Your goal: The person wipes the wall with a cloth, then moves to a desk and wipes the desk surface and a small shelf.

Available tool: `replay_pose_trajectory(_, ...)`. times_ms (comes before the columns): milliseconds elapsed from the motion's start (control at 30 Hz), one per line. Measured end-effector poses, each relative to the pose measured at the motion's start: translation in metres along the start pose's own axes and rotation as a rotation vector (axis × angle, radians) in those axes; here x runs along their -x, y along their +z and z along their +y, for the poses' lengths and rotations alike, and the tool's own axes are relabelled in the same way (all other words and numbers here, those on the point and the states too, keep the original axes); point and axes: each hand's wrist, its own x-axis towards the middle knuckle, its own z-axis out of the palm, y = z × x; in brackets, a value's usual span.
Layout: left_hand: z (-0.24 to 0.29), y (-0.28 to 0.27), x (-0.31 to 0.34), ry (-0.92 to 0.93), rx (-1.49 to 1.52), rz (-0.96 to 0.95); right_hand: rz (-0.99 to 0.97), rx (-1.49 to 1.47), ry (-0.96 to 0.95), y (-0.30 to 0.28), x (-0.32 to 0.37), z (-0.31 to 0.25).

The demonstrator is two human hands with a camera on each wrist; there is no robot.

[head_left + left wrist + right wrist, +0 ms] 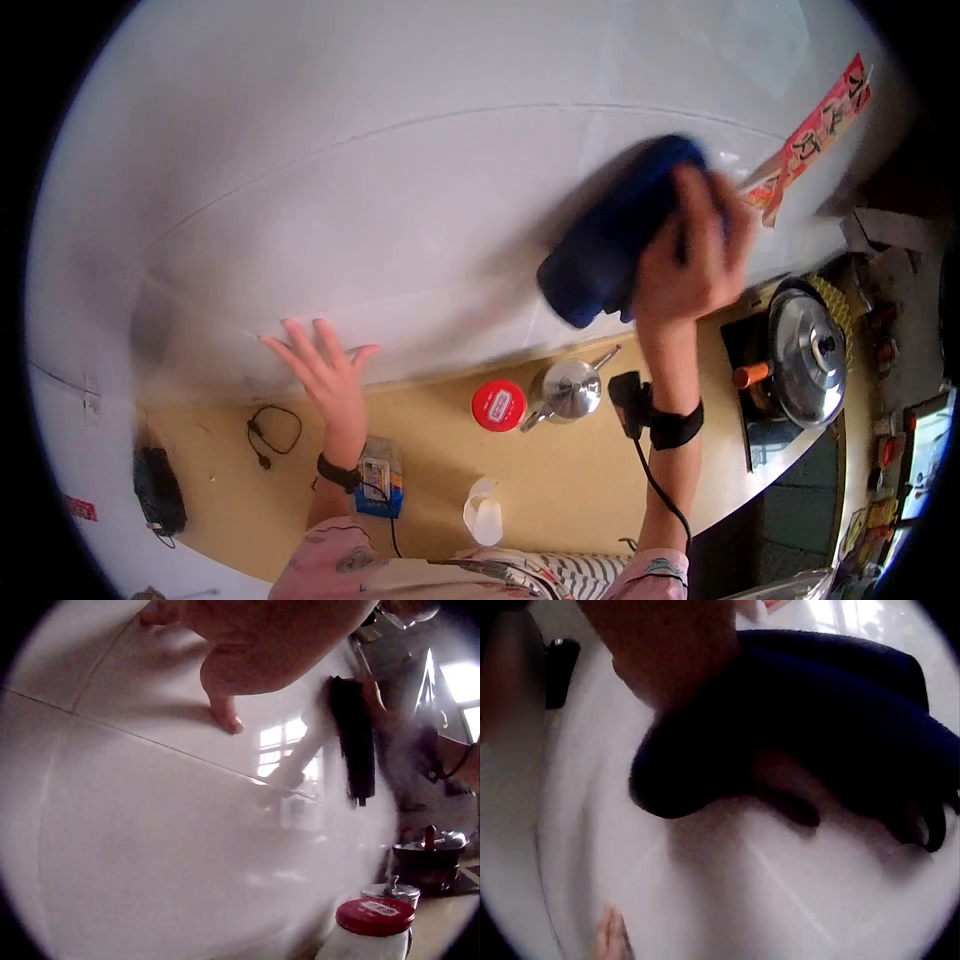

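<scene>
My right hand (700,255) grips a dark blue cloth (600,245) against the white tiled wall (400,210); hand and cloth are blurred in the head view. Seen from the right wrist, the cloth (840,712) bunches under the fingers, and its folds hide most of them. A loop hangs from one end of it. Lower on the wall and to the left, my left hand (335,385) is spread, fingertips at the tiles. The left wrist view shows its thumb (225,712) reaching to the tile surface, with nothing held.
Below the wall runs a yellowish counter (430,460) with a red-lidded jar (498,405), a metal kettle (572,390), a white cup (484,515), a blue box (380,480) and a black cord (272,430). A lidded pan (805,350) stands right. A red paper strip (815,135) hangs on the wall.
</scene>
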Motion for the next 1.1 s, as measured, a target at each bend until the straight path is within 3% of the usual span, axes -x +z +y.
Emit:
replay_pose_trajectory(67, 0.001, -0.002, 0.002, 0.001, -0.003, -0.005, -0.125, -0.014, -0.184, -0.007, 0.023, -0.007)
replay_pose_trajectory(133, 0.003, -0.007, -0.004, 0.012, 0.005, 0.002, -0.214, -0.001, -0.201, -0.013, 0.021, -0.012)
replay_pose_trajectory(300, -0.001, -0.006, 0.0, 0.014, 0.008, -0.025, 0.108, -0.012, -0.121, 0.01, -0.032, 0.001)
replay_pose_trajectory(433, 0.003, -0.009, -0.003, -0.009, 0.043, -0.045, 0.124, 0.001, -0.03, 0.01, -0.029, -0.004)
replay_pose_trajectory(500, 0.003, -0.01, -0.003, -0.004, 0.051, -0.046, -0.023, -0.086, 0.011, 0.003, -0.001, -0.01)
replay_pose_trajectory(633, 0.008, -0.009, -0.002, 0.011, 0.065, -0.025, -0.228, -0.048, -0.136, -0.009, 0.006, -0.014)
replay_pose_trajectory(733, 0.007, -0.006, -0.003, -0.016, 0.081, -0.014, -0.087, 0.042, -0.118, -0.004, -0.025, -0.011)
replay_pose_trajectory(800, 0.004, -0.006, -0.001, -0.01, 0.076, -0.039, 0.105, -0.115, -0.167, 0.007, -0.039, -0.001)
replay_pose_trajectory(867, 0.005, -0.004, 0.0, -0.021, 0.078, -0.048, 0.133, -0.072, -0.245, 0.008, -0.029, 0.003)
replay_pose_trajectory(933, 0.004, -0.004, -0.001, -0.027, 0.06, -0.015, 0.06, 0.02, -0.15, 0.006, -0.014, 0.0)
replay_pose_trajectory(967, 0.003, -0.005, 0.0, -0.026, 0.059, -0.015, -0.019, 0.004, 0.012, 0.001, -0.008, -0.005)
replay_pose_trajectory(1100, 0.006, -0.001, -0.001, -0.025, 0.106, -0.011, -0.194, -0.064, 0.023, -0.014, 0.015, -0.011)
